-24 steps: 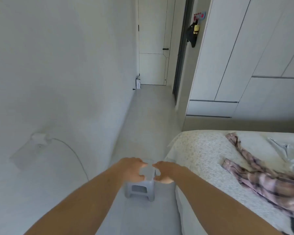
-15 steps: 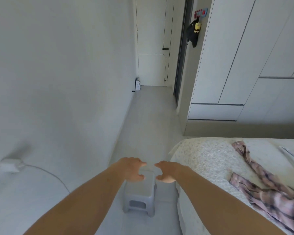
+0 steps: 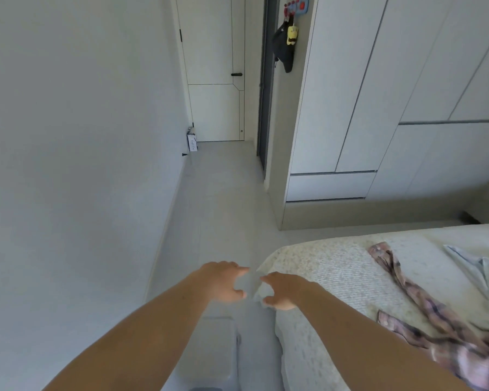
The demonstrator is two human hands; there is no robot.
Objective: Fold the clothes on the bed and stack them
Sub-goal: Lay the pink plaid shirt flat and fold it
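Observation:
A pink and purple plaid garment [image 3: 435, 325] lies crumpled on the bed [image 3: 336, 275] at the lower right. A pale blue garment [image 3: 483, 266] lies farther back at the right edge. My left hand [image 3: 223, 280] and my right hand [image 3: 283, 290] reach forward side by side over the floor, just left of the bed's corner. Both have loosely spread fingers and hold nothing. Neither touches the clothes.
A grey plastic stool [image 3: 215, 348] stands on the floor below my arms, beside the bed. A white wall [image 3: 68, 165] runs along the left. White wardrobes [image 3: 378, 108] stand behind the bed. A closed door [image 3: 215, 80] ends the corridor, with a black bag [image 3: 284, 52] hung near it.
The view has moved forward, so the stool has slid down toward the bottom edge. My hands have lifted off the stool and stay spread above the floor.

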